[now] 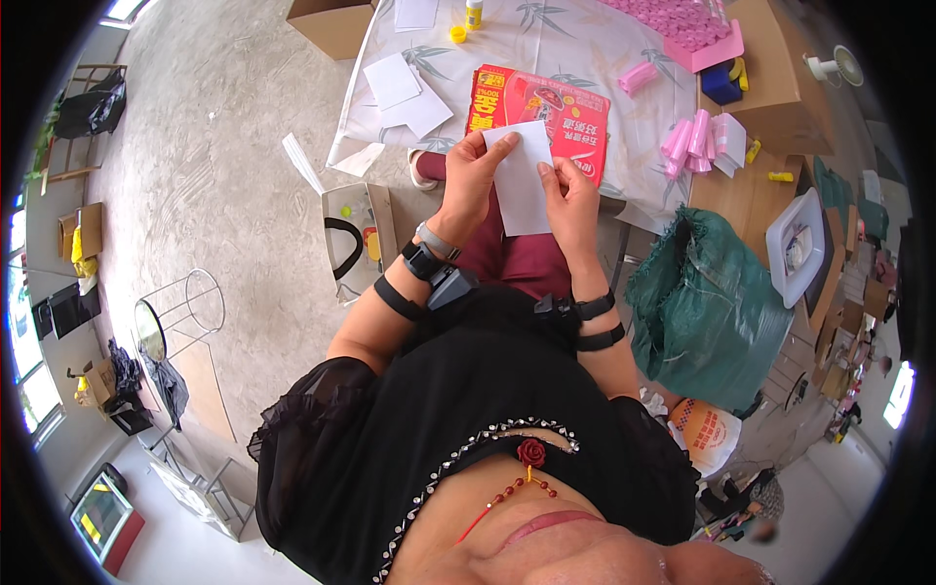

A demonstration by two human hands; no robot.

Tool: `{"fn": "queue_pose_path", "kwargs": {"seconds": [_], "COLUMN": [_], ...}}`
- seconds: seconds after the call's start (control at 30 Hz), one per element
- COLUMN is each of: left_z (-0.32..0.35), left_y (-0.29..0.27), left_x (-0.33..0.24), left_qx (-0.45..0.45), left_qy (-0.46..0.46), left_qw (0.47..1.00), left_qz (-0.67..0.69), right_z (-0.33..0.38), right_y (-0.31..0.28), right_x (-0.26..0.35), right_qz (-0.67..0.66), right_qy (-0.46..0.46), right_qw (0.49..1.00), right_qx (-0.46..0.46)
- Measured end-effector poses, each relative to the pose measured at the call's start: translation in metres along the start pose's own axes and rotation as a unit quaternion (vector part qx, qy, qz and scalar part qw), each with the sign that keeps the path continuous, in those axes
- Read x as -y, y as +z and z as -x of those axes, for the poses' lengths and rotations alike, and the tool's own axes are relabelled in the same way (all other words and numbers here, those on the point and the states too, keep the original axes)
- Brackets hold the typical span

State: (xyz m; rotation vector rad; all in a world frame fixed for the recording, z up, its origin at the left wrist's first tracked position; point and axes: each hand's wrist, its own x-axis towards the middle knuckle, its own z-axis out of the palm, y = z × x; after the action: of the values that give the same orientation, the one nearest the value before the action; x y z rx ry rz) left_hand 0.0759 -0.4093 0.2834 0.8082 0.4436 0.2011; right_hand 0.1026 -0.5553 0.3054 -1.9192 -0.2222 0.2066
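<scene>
Between my two hands is a white sheet of paper (524, 190), held up over my lap at the table's near edge. My left hand (473, 175) pinches its upper left side, thumb on top. At its right edge, my right hand (572, 200) grips it between thumb and fingers. Behind the paper, a flat red printed carton (580, 122) lies on the table and is partly covered by the sheet and my hands. Loose white sheets (392, 80) overlap on the table to the left of the carton.
A glue stick (474, 14) stands at the far side with its yellow cap (457, 34) beside it. Pink rolls (688, 142) lie at the right near a cardboard box (780, 78). A green woven sack (707, 312) is right of my lap; a paper bag (359, 239) stands on the left.
</scene>
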Motion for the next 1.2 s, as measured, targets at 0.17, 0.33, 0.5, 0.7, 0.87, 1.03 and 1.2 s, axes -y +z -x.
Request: {"fn": "queue_pose_path", "kwargs": {"seconds": [0.17,0.33,0.5,0.7,0.87,1.03,1.2], "left_z": [-0.001,0.0,-0.001,0.02,0.022,0.02,0.017], "left_y": [-0.001,0.001,-0.004,0.0,0.004,0.005,0.004], "left_x": [0.001,0.001,0.003,0.024,0.033,0.037,0.041], "left_qx": [-0.004,-0.007,0.019,0.022,-0.006,-0.017,-0.027], "left_qy": [0.002,-0.009,-0.069,-0.078,-0.02,-0.017,-0.01], "left_qw": [1.0,1.0,0.995,0.997,0.999,0.998,0.998], "left_qz": [-0.002,0.01,0.07,-0.011,-0.037,-0.052,-0.063], "right_z": [-0.001,-0.002,-0.004,-0.007,-0.007,-0.006,-0.008], "right_y": [0.0,0.003,0.002,0.006,0.01,0.013,0.016], "right_x": [-0.002,-0.005,-0.005,-0.015,-0.015,-0.014,-0.016], "right_qz": [0.008,-0.016,0.0,-0.027,-0.011,0.032,0.041], "right_qy": [0.006,-0.007,-0.005,-0.013,-0.021,-0.039,-0.026], "right_qw": [1.0,1.0,1.0,0.998,0.997,0.996,0.995], "right_qx": [0.009,-0.003,-0.013,-0.052,-0.067,-0.079,-0.083]}}
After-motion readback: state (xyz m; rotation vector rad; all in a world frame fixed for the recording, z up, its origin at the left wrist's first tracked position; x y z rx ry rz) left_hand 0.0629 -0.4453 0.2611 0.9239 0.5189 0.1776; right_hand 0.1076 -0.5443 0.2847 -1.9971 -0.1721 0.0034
